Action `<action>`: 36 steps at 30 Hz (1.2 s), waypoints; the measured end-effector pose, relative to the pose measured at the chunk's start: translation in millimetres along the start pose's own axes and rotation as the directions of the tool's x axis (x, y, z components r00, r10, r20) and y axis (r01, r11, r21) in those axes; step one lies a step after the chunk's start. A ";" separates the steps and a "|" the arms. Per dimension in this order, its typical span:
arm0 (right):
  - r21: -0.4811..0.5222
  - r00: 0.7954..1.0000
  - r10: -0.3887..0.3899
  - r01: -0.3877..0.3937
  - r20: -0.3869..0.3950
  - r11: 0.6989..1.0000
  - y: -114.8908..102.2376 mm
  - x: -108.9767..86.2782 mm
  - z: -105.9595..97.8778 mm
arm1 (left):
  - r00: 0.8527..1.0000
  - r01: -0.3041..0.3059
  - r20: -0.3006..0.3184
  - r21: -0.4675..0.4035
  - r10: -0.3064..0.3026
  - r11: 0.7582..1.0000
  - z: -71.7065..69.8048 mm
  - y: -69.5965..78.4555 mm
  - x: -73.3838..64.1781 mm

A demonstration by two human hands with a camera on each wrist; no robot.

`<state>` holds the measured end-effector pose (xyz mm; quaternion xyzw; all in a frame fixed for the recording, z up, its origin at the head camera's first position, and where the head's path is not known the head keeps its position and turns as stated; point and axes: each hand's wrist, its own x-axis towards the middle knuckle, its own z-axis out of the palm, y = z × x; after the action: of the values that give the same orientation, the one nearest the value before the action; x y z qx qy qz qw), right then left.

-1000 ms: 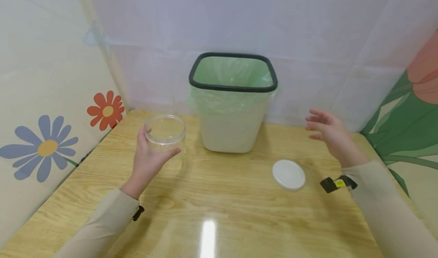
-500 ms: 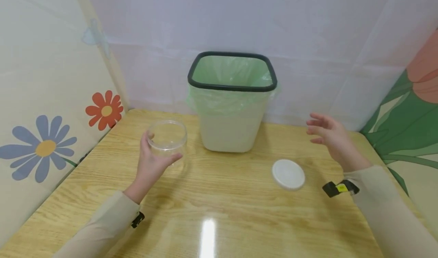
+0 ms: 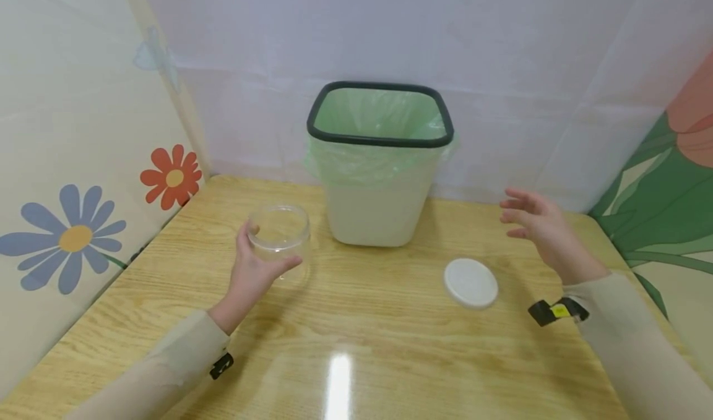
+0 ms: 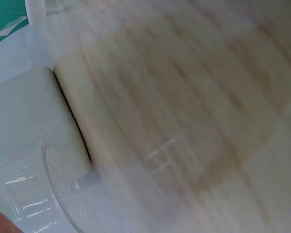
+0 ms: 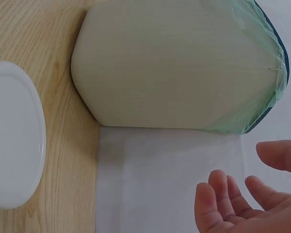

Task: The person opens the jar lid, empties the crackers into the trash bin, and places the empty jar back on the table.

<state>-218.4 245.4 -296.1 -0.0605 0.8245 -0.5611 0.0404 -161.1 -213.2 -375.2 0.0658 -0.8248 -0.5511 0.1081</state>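
Note:
A clear round jar (image 3: 296, 245) with no lid on it is held upright at the left of the table. My left hand (image 3: 252, 276) grips its side, thumb in front and fingers behind. In the left wrist view the jar's transparent wall (image 4: 29, 187) shows at the lower left, beside a bit of a fingertip. My right hand (image 3: 539, 229) hovers at the right, fingers loosely bent, holding nothing. Below and left of it a white round lid (image 3: 470, 282) lies flat on the table. The right wrist view has the lid (image 5: 12, 136) at its left edge and the relaxed fingers (image 5: 211, 208) at lower right.
A cream bin (image 3: 379, 213) with a black rim and green plastic liner stands at the table's back middle, between the hands. White cloth (image 3: 501, 67) hangs behind it. Flower-printed panels flank the wood-grain table (image 3: 390, 333).
My left hand has lowered the jar, bringing it nearer to me and slightly to the right. The right hand has dropped a little. Lid and bin stay in place.

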 end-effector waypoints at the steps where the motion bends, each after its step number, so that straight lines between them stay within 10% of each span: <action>1: 0.000 1.000 0.000 0.000 0.004 1.000 0.2 -0.4 -0.2 | 1.000 0.009 0.013 -0.004 -0.009 1.000 0.4 0.1 -0.2; 36: -0.003 1.000 0.014 -0.014 0.001 1.000 16.1 -9.9 -4.1 | 0.972 0.097 0.214 0.018 -0.099 0.995 8.6 -8.4 -0.2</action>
<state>-210.1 256.5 -309.6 -0.0549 0.8258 -0.5595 0.0445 -163.1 -208.7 -386.1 0.0469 -0.8295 -0.5565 -0.0090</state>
